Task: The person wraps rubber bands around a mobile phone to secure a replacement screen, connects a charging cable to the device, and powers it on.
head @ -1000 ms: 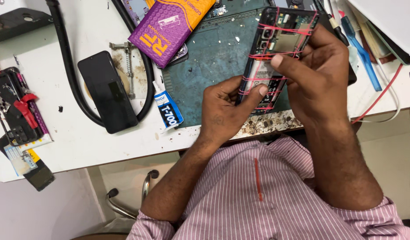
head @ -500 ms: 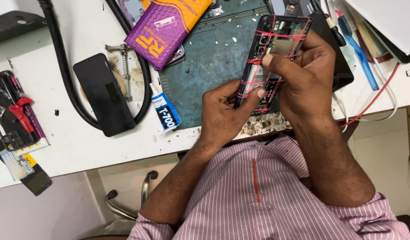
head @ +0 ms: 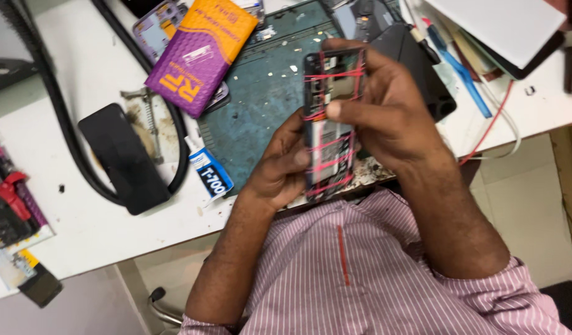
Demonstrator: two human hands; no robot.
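Above the near edge of the green work mat [head: 255, 118], an opened phone [head: 331, 124] stands lengthwise between both hands, its back cover off and its inner parts showing. Red rubber bands [head: 335, 75] cross the phone in several places along its length. The left hand [head: 284, 166] is closed on the phone's lower left edge, fingers curled behind it. The right hand [head: 385, 118] grips it from the other side, wrapped over the upper right edge with the thumb pressed flat across the phone's middle. Whether the lower end of the phone touches the mat is hard to tell, since the hands cover it.

Left of the mat's near corner lies a small blue-and-white glue tube [head: 210, 174]. Overlapping the mat's far left corner is a purple and orange packet [head: 201, 54], set on top of a lilac phone back [head: 154, 28]. Farther left of the mat, a black phone [head: 126, 158] lies flat on the white bench [head: 93, 229], ringed by a thick black cable [head: 62, 124]. Right of the mat sit a dark tablet-like slab [head: 422, 68], a blue tool [head: 463, 77] and a red wire [head: 494, 127].
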